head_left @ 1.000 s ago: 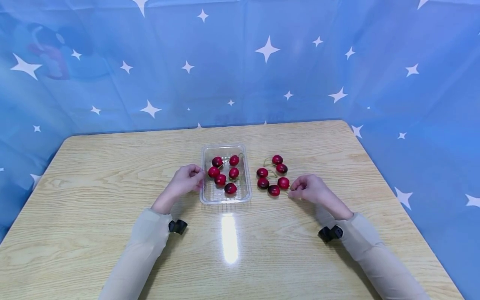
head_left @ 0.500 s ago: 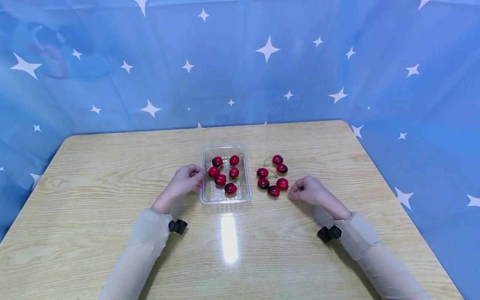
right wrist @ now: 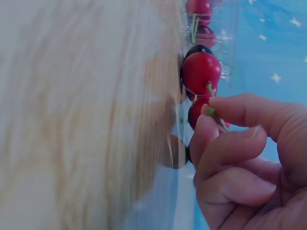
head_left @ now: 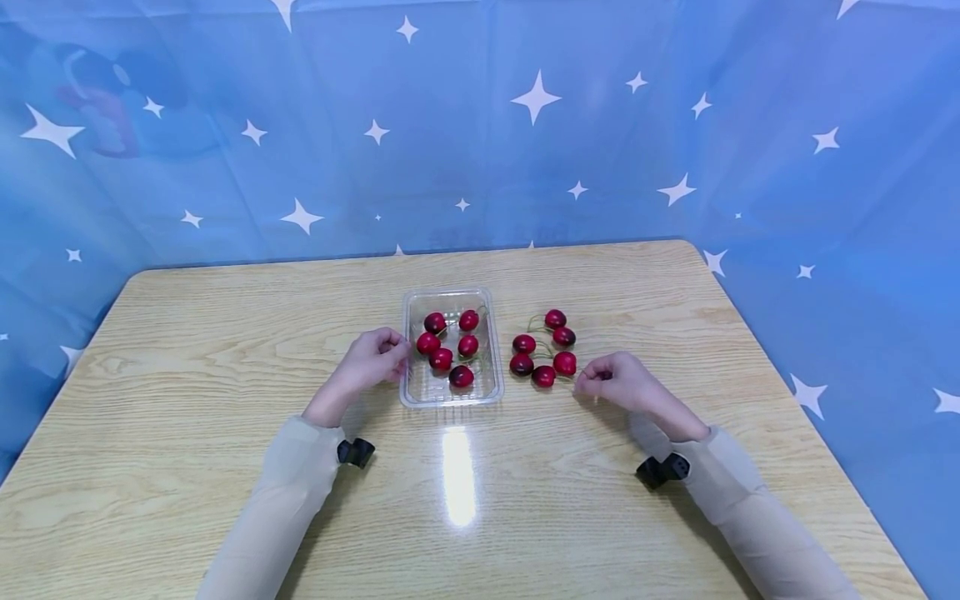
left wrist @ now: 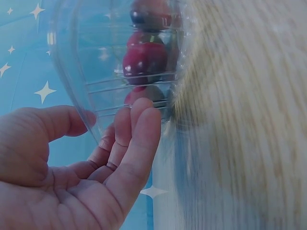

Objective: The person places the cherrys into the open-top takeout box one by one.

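Note:
In the head view a clear plastic box (head_left: 491,367) stands on the table with several red cherries (head_left: 441,359) inside. My left hand (head_left: 375,360) grips its left side; in the left wrist view the thumb (left wrist: 79,122) meets the rim and the fingers (left wrist: 139,139) lie along the outer wall. To the box's right, several more cherries (head_left: 554,318) form a loose ring. My right hand (head_left: 617,379) is at their right edge. Its thumb and forefinger pinch a green stem (right wrist: 211,112), which leads to the front cherry (right wrist: 201,74); the other fingers are curled.
A wooden table (head_left: 225,350) carries everything, with a bright light reflection in front of the box. A blue cloth (head_left: 450,125) with white stars hangs behind and at the sides. Both wrists wear small black cameras (head_left: 356,453).
The cherries at the front of the ring have shifted slightly left and away from me. My right hand stays nearly in place at the stem; the left hand and box are still.

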`<state>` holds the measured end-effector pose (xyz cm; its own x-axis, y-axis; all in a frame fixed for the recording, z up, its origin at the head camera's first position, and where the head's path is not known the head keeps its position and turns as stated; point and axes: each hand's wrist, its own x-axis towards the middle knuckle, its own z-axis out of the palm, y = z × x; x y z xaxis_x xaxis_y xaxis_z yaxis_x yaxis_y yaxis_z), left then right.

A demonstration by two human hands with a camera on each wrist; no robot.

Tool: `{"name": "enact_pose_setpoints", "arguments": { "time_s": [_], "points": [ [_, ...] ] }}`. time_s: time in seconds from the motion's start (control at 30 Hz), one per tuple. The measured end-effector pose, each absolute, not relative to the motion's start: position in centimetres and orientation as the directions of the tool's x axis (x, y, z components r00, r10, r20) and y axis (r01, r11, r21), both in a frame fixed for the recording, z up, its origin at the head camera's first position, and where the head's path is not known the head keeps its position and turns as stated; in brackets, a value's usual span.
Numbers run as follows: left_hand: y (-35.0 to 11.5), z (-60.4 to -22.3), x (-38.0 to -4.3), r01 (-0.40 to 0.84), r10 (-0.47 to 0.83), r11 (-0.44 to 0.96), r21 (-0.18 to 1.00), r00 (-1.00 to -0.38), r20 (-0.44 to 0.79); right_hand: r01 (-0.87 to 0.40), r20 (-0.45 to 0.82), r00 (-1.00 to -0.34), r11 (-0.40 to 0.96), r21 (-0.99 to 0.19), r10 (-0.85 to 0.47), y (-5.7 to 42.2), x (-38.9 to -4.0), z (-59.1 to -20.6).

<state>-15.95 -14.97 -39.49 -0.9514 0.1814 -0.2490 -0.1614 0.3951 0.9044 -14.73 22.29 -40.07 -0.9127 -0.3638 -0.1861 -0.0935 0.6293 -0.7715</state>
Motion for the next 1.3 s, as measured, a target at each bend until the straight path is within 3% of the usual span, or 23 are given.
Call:
{"name": "enact_pose_setpoints", "arguments": {
  "time_s": [0.67,1.3],
  "points": [
    [-14.9,-39.5,-16.0,-0.176,0.178,0.389,0.904,-0.949,-0.261,0.083,-0.26,-0.906,0.462,-0.883,-0.333,22.4,-14.7,-38.9],
    [-14.9,-39.5,-15.9,-0.174,0.18,0.388,0.905,-0.949,-0.26,0.061,-0.223,-0.905,0.408,-0.911,-0.362,21.0,-14.9,-36.7]
  ]
}}
